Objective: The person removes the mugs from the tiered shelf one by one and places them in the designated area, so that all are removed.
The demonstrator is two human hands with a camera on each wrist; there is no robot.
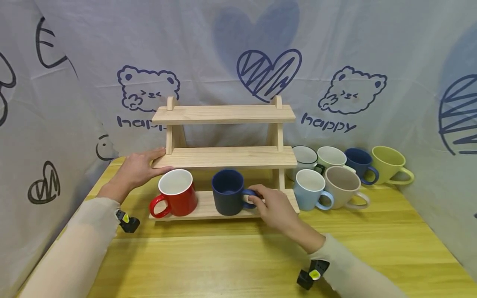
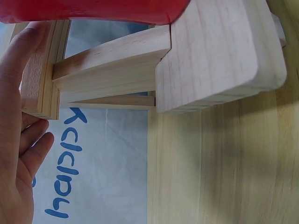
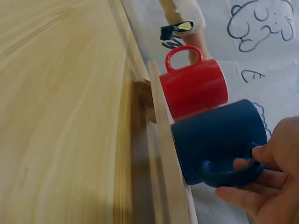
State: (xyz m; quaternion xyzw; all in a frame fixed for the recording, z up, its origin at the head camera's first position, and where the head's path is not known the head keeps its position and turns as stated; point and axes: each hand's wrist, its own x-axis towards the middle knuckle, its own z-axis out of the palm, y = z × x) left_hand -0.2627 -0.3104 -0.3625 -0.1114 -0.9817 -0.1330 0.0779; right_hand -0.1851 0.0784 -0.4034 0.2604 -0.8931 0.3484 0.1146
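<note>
My right hand (image 1: 273, 207) pinches the handle of a dark blue mug (image 1: 228, 198), which stands upright on the bottom board of a three-tier wooden shelf (image 1: 223, 157). In the right wrist view the thumb and fingers curl round that mug's handle (image 3: 233, 176). A red mug (image 1: 180, 198) with a white inside stands to its left on the same board, handle turned left. My left hand (image 1: 139, 167) grips the left end of the middle board; the left wrist view has the thumb on one face of the board end (image 2: 39, 79) and the fingers on the other.
Right of the shelf several mugs stand together on the wooden table (image 1: 208, 265): light blue (image 1: 307, 192), beige (image 1: 339, 190), yellow (image 1: 385, 165), another dark blue (image 1: 357, 161), and white ones (image 1: 331, 157) behind. A printed curtain (image 1: 208, 54) hangs behind the table.
</note>
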